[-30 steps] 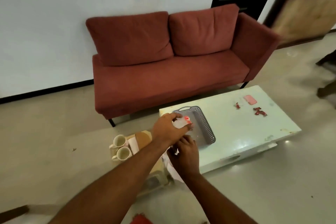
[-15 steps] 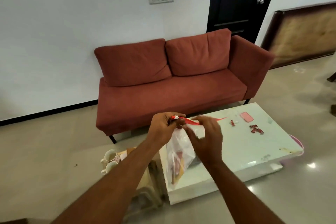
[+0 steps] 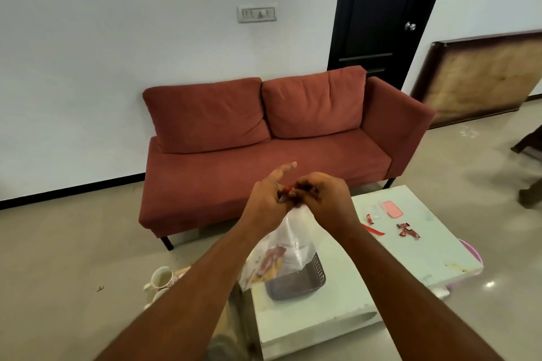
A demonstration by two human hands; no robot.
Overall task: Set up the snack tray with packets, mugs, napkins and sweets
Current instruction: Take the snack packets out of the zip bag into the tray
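Both hands are raised together in front of the person, above the near end of a pale low table [image 3: 410, 261]. The left hand [image 3: 268, 204] and the right hand [image 3: 321, 199] meet at the top of a clear plastic bag [image 3: 289, 243], each pinching its mouth, where a bit of red shows between the fingertips; the left forefinger sticks out straight while the other fingers are curled in. The bag hangs down from that grip and holds red and yellow packets (their print is too blurred to read). Its lower end hangs in front of a grey perforated tray [image 3: 308, 281], which sits on the table near its front left corner; whether the bag touches the tray cannot be told. Farther along the table top lie a few red-wrapped sweets [image 3: 406, 230], a red strip [image 3: 374, 230] and a pink flat object [image 3: 391, 209], all well apart from the tray. On the floor to the left of the table stand two pale mugs [image 3: 159, 280], partly hidden by the left forearm. Behind it all a rust-red sofa [image 3: 264, 155] stands against the white wall, beside a dark door [image 3: 381, 9].
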